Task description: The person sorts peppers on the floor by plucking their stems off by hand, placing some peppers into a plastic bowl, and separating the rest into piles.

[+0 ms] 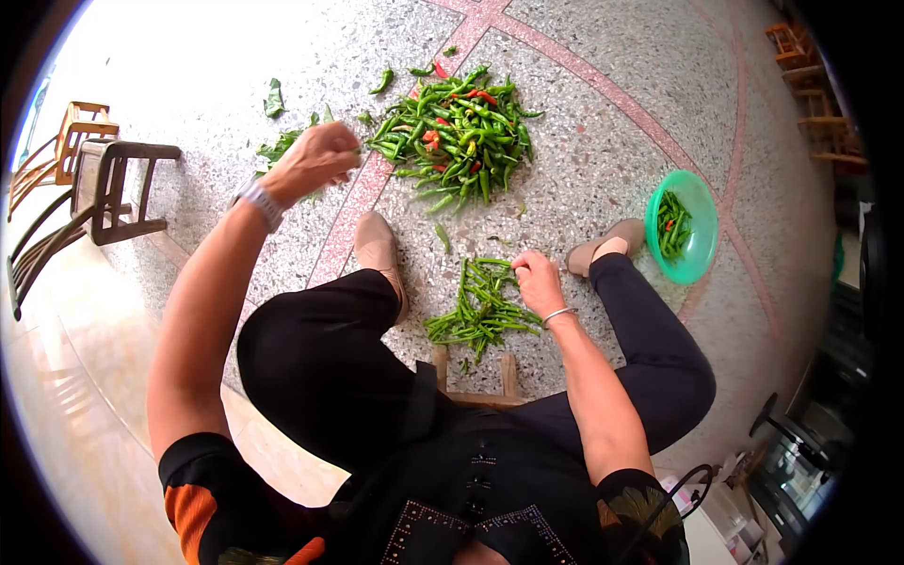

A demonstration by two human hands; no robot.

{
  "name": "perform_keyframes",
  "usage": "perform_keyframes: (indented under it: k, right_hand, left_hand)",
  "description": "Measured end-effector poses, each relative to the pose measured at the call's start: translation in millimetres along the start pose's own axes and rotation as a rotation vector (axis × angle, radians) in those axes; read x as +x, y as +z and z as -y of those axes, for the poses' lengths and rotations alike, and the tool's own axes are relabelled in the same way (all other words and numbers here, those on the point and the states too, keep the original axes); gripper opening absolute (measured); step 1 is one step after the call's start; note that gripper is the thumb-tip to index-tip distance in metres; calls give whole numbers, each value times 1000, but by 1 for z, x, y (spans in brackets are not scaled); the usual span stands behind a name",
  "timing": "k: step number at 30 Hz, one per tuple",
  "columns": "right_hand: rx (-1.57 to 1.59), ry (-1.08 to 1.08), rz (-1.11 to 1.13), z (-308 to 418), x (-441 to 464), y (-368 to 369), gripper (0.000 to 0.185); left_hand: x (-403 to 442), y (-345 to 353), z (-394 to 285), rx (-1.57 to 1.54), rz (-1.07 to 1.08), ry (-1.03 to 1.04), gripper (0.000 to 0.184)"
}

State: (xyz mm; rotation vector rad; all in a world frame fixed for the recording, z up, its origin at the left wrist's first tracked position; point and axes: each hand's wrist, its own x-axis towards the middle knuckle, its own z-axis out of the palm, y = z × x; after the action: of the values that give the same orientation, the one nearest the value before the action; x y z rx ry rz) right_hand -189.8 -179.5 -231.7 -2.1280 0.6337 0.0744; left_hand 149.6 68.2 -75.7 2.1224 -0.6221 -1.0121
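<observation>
- Head view, work area: A large pile of green and red peppers [466, 141] was laid on the speckled floor [584, 188], ahead of both shoes. A smaller heap of slim green pods [485, 306] was placed nearer the body, between the knees.
- Head view, left hand: The left hand [325, 160] was held at the left side of the large pile, near some leaves [276, 148]. Its fingers were curled, but they were blurred by motion; whether anything was gripped could not be determined.
- Head view, right hand: The right hand [540, 284] was positioned at the upper right edge of the smaller heap, with its fingers drawn together. Whether a pod was pinched or only touched could not be determined.
- Head view, container: More pods were contained in a green bowl [703, 226], located beside the right shoe [586, 256]. A single loose pepper [443, 237] was left between the two heaps.
- Step in hand: Hand sorting was judged to be under way, with the large pile being drawn upon and the smaller heap being built up.
- Next move: A light fingertip pick of single peppers was judged to be called for, with the two heaps kept apart.
</observation>
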Motion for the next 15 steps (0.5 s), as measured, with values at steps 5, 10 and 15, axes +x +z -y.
perform_keyframes:
  k: [5,10,15]
  right_hand:
    - [-120,19,69,-25,14,25,10]
    - [-374,33,49,-21,46,18,13]
    - [-244,93,245,9,78,68,15]
  left_hand:
    - [-15,20,114,-361,-135,-249,37]
    - [-19,90,220,-554,-290,-435,31]
    - [-22,120,256,-396,-334,-469,26]
